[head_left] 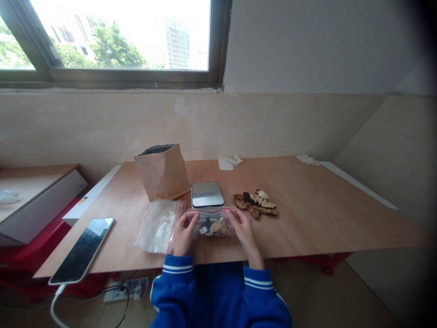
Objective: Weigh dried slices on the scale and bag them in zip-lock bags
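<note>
Between my two hands is a clear zip bag with a red line along its top edge. Dried slices and darker pieces show through its plastic. My left hand grips the bag's left end, thumb on top. At the other end, my right hand pinches the upper right corner. Just beyond the bag lies a flat scale with a shiny top. To its right sits a loose pile of dried slices, brown, pale and dark. Several flat empty zip bags lie left of my left hand.
An upright brown paper pouch stands open behind the zip bags. A phone with a white cable lies at the table's left front edge. Crumpled white scraps are at the back, near the wall. A power strip is on the floor.
</note>
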A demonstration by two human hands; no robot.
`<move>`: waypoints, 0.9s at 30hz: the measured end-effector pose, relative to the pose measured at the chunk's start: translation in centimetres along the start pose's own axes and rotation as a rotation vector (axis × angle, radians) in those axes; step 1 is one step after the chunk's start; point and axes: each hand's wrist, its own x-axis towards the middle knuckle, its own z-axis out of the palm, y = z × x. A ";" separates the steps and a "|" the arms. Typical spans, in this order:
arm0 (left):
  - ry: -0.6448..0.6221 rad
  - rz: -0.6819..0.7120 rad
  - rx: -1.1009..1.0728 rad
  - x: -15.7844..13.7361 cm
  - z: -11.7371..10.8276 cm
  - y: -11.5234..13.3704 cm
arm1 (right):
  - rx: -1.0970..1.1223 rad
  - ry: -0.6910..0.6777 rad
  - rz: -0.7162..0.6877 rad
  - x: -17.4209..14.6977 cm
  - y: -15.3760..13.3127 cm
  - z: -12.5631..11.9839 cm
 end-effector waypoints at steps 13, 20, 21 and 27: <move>0.109 0.009 -0.082 -0.4 -0.1 0.2 | -0.008 -0.005 -0.012 -0.2 -0.5 0.9; 0.105 -0.001 -0.087 -0.4 -0.1 0.4 | -0.021 -0.014 -0.029 -0.3 -0.5 0.6; 0.093 -0.002 -0.081 -0.5 -0.1 0.5 | -0.022 0.000 -0.033 -0.4 -0.5 0.6; 0.085 0.009 -0.045 -0.9 0.3 0.9 | -0.010 0.059 -0.056 -0.4 -0.7 1.0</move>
